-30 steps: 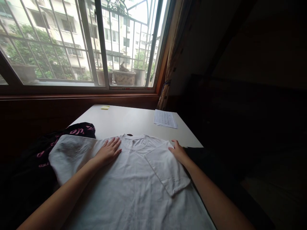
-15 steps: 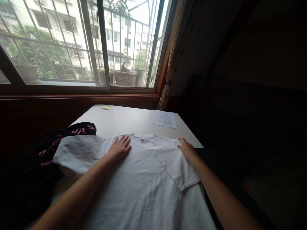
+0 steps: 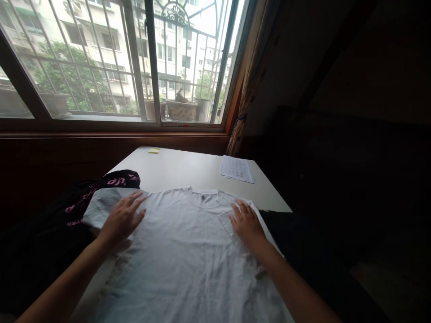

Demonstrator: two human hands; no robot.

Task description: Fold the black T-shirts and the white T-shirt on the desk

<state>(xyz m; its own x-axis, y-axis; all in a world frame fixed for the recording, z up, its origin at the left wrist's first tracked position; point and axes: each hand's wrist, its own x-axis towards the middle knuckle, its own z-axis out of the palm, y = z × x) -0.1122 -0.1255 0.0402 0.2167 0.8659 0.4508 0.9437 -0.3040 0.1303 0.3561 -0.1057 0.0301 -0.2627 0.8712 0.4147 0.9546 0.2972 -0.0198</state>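
A white T-shirt (image 3: 182,242) lies spread over the table, its collar toward the window. The sleeve on the right is folded inward across the shirt's body; the sleeve on the left stretches outward. My left hand (image 3: 124,217) is over the left sleeve near the shoulder, fingers spread. Over the folded right sleeve is my right hand (image 3: 247,224), its fingers also apart. Whether either palm presses on the cloth I cannot tell. Neither hand grips anything.
Black clothing with pink lettering (image 3: 76,211) is heaped at the left edge of the white table (image 3: 182,166). Printed sheets (image 3: 237,169) lie at the far right, and yellow sticky notes (image 3: 154,150) at the far left. Behind stands a barred window (image 3: 111,63) with a tied curtain (image 3: 238,130).
My left hand has moved left from beside the collar to the sleeve. My right hand has shifted left and nearer, from the shoulder edge onto the folded sleeve. The view has swung slightly left.
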